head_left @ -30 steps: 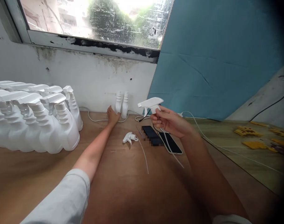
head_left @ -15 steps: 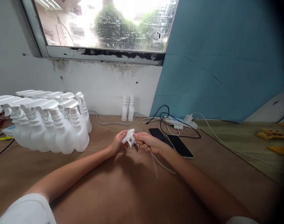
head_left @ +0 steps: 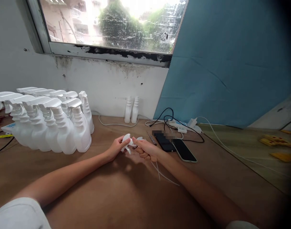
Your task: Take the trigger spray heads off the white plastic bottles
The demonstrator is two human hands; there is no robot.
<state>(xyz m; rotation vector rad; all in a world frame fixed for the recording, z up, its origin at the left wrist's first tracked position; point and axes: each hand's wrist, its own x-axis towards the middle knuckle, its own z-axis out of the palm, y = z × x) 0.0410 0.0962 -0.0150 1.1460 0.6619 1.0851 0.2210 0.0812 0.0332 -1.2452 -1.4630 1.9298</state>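
Observation:
A white trigger sprayer head [head_left: 126, 139] is held by my left hand [head_left: 117, 148], thumb on top, its trigger pointing down. At the sprayer head's right end, my right hand [head_left: 146, 149] is closed, with the thumb and forefinger pinching that end and the other fingers curled under. A whitish piece shows just behind the right thumb; its kind is unclear. Thin white tubes [head_left: 168, 180] run out from beneath the right hand toward the lower right, and whether the fingers hold them is hidden. Both hands are just above the brown tabletop [head_left: 117, 194].
White spray bottles [head_left: 82, 133] stand in rows at the left. Two slim white bottles [head_left: 128, 109] are against the wall. Behind my right hand lie a thin pointed tool [head_left: 151, 139], a dark phone [head_left: 164, 142] and another phone [head_left: 185, 151], with cables and a power strip [head_left: 195, 126].
The sprayer head has shifted left and turned in my left hand. My right hand has moved slightly left and down, uncovering the thin pointed tool. The view has tilted slightly.

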